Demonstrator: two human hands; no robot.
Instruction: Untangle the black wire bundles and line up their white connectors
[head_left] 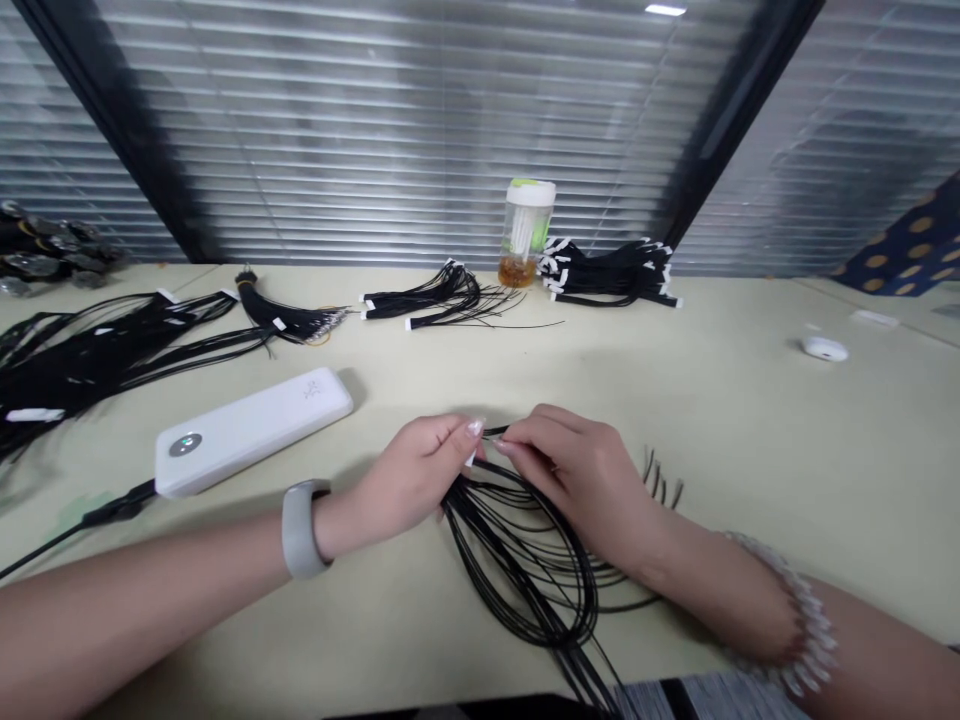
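1. Pinch at the fingertips of left hand and right hand, both closed on black wires, tips almost touching.
2. Wires on the desk, long axis running from the pinch toward the body, loops nearer the right hand.
3. No readable writing, only a small logo on a white power bank.

matt black cords, smooth white plastic powerbank

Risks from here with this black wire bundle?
The loose loops of black wire hanging from the left hand and right hand may tangle. The beaded bracelet on the right wrist might snag stray strands. The left forearm lies near the power bank's black cable and could drag it.
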